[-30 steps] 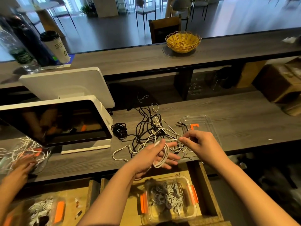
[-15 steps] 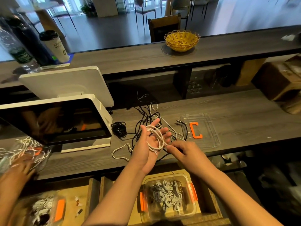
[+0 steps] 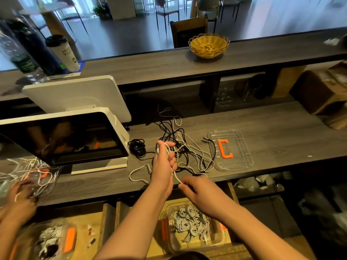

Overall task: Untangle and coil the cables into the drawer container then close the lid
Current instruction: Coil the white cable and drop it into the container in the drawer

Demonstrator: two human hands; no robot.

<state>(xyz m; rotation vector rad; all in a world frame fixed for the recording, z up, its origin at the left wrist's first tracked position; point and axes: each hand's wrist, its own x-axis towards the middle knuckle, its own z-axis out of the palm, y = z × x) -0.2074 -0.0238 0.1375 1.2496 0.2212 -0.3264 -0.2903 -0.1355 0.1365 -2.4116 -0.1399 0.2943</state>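
A tangle of black and white cables point(image 3: 185, 147) lies on the grey counter. My left hand point(image 3: 164, 164) is raised above it with loops of a white cable point(image 3: 176, 177) wound round its fingers. My right hand point(image 3: 197, 190) pinches the same cable's free end just below and to the right, near the counter's front edge. A small black coil point(image 3: 138, 147) rests left of the tangle. The clear lid point(image 3: 242, 147) with an orange clip lies to the right. Below, in the open drawer, the clear container point(image 3: 217, 237) holds several coiled white cables.
A white point-of-sale screen point(image 3: 71, 139) stands at the left. Another person's hands point(image 3: 20, 192) work on white cables and a second container point(image 3: 52, 239) at the far left. A yellow wicker basket point(image 3: 209, 46), a paper cup and bottles stand on the raised shelf behind.
My left hand has turned upright and lifted with the white loops on it. My right hand moved down and toward me, pulling the cable's end to the counter's front edge.
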